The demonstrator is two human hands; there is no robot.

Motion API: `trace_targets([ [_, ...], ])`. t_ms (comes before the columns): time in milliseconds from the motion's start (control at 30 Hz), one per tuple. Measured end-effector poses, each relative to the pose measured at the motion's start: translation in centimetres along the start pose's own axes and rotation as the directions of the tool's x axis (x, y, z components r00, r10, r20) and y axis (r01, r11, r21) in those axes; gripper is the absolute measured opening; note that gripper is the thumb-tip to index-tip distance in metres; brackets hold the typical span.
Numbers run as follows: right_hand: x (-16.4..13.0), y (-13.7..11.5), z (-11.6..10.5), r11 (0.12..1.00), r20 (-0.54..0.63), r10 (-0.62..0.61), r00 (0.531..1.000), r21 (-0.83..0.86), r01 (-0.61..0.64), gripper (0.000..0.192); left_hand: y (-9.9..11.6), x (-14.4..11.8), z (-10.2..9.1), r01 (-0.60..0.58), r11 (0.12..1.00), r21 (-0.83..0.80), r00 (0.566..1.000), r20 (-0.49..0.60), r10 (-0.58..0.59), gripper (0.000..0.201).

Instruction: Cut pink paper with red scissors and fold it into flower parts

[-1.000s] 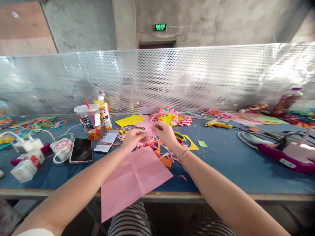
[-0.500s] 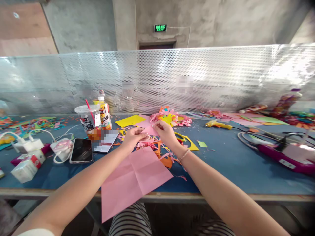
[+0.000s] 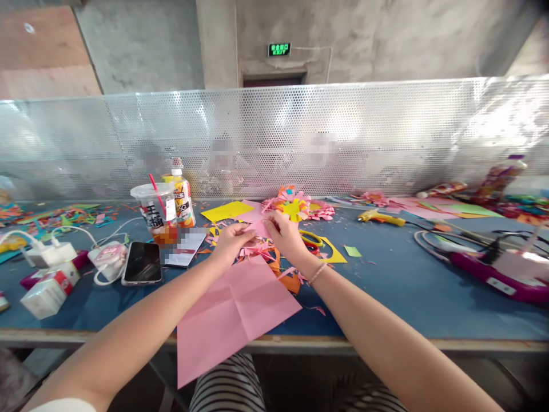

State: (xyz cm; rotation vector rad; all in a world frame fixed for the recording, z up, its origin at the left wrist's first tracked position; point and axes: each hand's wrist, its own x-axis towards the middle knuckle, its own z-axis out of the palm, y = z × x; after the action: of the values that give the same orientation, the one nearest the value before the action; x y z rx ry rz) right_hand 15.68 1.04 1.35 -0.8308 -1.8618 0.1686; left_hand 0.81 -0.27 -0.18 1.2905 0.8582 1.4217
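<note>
My left hand and my right hand meet above a heap of paper scraps, both pinching one small pink paper piece between the fingertips. Under my forearms lies a large creased pink sheet that hangs over the table's near edge. Just behind my hands sits a multicoloured paper flower. Orange and pink paper offcuts lie beneath my right wrist.
On the left stand a lidded drink cup with a red straw, a bottle, a phone, chargers and a small box. A yellow glue gun and a magenta tool lie right. A perforated metal screen closes the back.
My hands have drawn a little closer together on the small pink piece and shifted slightly left. Everything else on the table stays put.
</note>
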Motion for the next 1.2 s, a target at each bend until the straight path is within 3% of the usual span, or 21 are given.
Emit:
trace_targets([
  [433, 0.3, 0.4, -0.4, 0.999, -0.006, 0.044, 0.999, 0.021, -0.044, 0.014, 0.3, 0.0, -0.1, 0.017, 1.000, -0.013, 0.996, 0.082, -0.015, 0.029],
  [600, 0.6, 0.8, -0.2, 0.978, -0.033, 0.103, 0.994, 0.188, -0.095, 0.020, 0.2, 0.2, -0.2, 0.011, 0.996, -0.093, 0.999, 0.040, -0.007, 0.024],
  [667, 0.7, 1.0, -0.1, 0.912, 0.001, 0.194, 0.981, 0.368, -0.181, 0.028, 0.2, 0.4, -0.4, 0.001, 0.990, -0.142, 1.000, 0.006, 0.000, 0.022],
  [733, 0.7, 1.2, 0.0, 0.787, 0.102, 0.288, 0.952, 0.542, -0.296, 0.035, 0.2, 0.5, -0.6, -0.003, 0.984, -0.177, 0.999, -0.035, -0.003, 0.020],
  [833, 0.6, 1.3, 0.3, 0.677, 0.233, 0.313, 0.921, 0.625, -0.388, 0.033, 0.2, 0.7, -0.8, -0.012, 0.981, -0.196, 0.996, -0.084, -0.004, 0.017],
  [1000, 0.4, 0.8, 0.8, 0.777, 0.180, 0.217, 0.959, 0.563, -0.281, 0.039, 0.3, 0.6, -0.7, -0.013, 0.975, -0.224, 0.996, -0.094, -0.008, 0.016],
  [1100, 0.5, 0.8, 0.8, 0.809, 0.121, 0.166, 0.979, 0.551, -0.205, 0.029, 0.3, 0.5, -0.7, -0.009, 0.969, -0.245, 0.995, -0.094, -0.015, 0.016],
  [1200, 0.7, 1.0, 0.6, 0.852, 0.078, 0.207, 0.975, 0.475, -0.219, 0.017, 0.4, 0.4, -0.8, 0.026, 0.974, -0.227, 0.997, -0.068, -0.043, 0.019],
])
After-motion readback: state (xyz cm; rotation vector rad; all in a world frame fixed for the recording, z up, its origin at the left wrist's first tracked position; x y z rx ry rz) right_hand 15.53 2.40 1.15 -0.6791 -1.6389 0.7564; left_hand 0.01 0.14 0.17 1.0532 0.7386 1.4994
